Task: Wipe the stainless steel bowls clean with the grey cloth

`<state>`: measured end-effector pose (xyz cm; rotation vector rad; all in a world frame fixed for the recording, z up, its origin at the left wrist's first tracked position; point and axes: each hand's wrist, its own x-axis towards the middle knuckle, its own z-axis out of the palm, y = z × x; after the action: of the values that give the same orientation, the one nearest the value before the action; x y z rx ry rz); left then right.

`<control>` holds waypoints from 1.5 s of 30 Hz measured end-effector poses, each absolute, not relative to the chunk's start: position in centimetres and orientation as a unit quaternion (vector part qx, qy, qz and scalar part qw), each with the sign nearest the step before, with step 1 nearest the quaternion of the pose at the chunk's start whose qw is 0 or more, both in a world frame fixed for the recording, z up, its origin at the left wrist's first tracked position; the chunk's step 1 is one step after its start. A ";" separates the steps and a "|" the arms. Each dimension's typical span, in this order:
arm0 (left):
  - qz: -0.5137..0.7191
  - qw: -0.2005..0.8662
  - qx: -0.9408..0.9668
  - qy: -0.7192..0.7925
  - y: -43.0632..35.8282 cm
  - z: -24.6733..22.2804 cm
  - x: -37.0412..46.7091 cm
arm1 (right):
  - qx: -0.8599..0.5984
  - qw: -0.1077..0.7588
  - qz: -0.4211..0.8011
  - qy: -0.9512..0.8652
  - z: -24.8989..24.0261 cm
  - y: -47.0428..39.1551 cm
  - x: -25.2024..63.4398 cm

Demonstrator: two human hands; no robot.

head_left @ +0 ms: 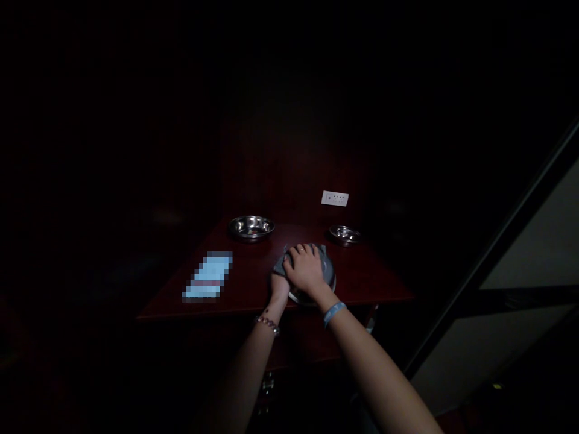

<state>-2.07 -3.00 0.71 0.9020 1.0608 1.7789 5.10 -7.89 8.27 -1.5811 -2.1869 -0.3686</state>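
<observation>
under right hand (305,269): cloth (281,265) against bowl (329,275); left basin (266,228): red spot (254,232) inside

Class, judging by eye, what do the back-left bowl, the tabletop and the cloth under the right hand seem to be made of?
Bowl: probably polished stainless steel, given its mirror-like glints.
Tabletop: likely wood or wood-look laminate, reddish-brown with a soft sheen.
Cloth: apparently woven fabric, matte, greyish, limp-edged; exact fibre unclear.

You've got a tabletop (253,274) with steel basin (251,229) back-left, steel dish (345,235) back-right, pixelated pale-blue patch (209,276) left; white socket plate (335,198) behind.
</observation>
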 end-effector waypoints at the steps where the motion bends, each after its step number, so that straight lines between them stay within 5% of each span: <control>1: 0.703 0.437 0.356 0.434 -3.2 0.6 -2.0 | -0.579 0.211 -0.123 -0.778 8.3 -7.6 5.3; 17: 0.697 0.358 0.399 0.477 -2.7 -1.0 -2.2 | -0.681 0.294 0.027 -0.670 7.0 -5.8 10.7; 30: 0.679 0.428 0.401 0.442 -3.0 -0.7 -1.8 | -0.643 0.400 -0.051 -0.651 3.7 -9.4 10.9; 45: 0.725 0.420 0.388 0.383 -3.1 -0.4 -2.2 | -0.560 0.298 -0.091 -0.767 4.4 -10.0 7.0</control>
<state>-2.25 -3.10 -0.45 0.9733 0.9610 1.8165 6.96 -10.01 4.36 -1.4886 -2.0384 -0.2430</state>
